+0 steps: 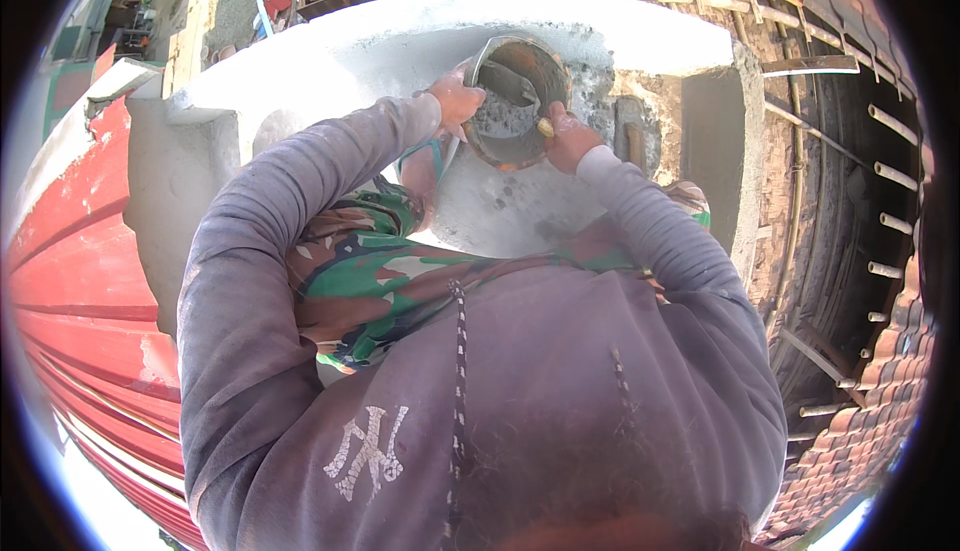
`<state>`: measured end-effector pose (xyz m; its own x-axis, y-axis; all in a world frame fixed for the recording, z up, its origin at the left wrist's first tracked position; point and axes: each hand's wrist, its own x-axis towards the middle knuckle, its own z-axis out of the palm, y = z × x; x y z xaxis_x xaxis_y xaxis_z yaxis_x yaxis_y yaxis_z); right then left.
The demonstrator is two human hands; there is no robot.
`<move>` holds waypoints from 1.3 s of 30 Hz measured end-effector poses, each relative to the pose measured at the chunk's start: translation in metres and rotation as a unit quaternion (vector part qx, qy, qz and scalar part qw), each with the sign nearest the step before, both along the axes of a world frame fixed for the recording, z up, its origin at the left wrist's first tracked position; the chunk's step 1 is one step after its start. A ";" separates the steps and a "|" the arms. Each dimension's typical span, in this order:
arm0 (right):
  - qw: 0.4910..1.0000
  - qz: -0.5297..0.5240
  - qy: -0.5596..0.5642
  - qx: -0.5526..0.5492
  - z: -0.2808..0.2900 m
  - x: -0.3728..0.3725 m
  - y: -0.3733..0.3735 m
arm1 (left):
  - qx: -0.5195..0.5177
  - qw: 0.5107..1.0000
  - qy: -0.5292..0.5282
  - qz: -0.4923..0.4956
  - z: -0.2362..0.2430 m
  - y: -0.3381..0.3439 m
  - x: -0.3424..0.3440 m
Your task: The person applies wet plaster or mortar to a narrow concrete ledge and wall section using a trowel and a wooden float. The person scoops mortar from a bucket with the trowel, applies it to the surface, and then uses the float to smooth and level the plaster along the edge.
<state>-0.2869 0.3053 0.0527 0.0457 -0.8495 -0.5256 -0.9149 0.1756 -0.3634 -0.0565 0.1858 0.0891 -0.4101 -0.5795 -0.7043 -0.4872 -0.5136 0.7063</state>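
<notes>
A round, dark bucket [482, 144] tilts in front of me, its mouth toward me and its inner wall smeared with grey. My left hand [457, 103] is closed on its left rim. Inside lies the dark grey blade of what looks like a trowel [508, 83]. At the bucket's right rim, my right hand [573, 139] is closed round a small yellow-ended handle, which appears to be the trowel's; the joint between handle and blade does not show clearly. Grey mortar residue [500, 206] coats the surface beneath the bucket.
A sunlit white wall [620, 33] curves behind the bucket. A dark, block-like piece [630, 129] lies right of it. Red metal sheeting [80, 261] slopes away at left. On the right are an opening with bamboo poles [795, 181] and roof tiles [860, 426].
</notes>
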 end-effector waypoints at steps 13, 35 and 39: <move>0.910 -0.247 -0.235 0.236 -0.056 -0.069 -0.003 | 0.066 0.998 0.024 0.006 0.008 0.001 -0.022; 0.903 -0.271 -0.324 0.081 0.110 -0.278 0.009 | -0.010 0.998 -0.063 0.016 -0.042 0.001 -0.007; 0.968 -0.233 -0.090 -0.040 0.137 -0.380 0.003 | 0.048 0.985 -0.077 0.147 -0.028 0.014 -0.031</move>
<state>-0.6674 0.3084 0.1901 -0.2675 -0.8372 -0.4770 -0.6644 0.5188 -0.5380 -0.0872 0.1994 0.0616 -0.1193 -0.5848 -0.8024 -0.4048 -0.7093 0.5771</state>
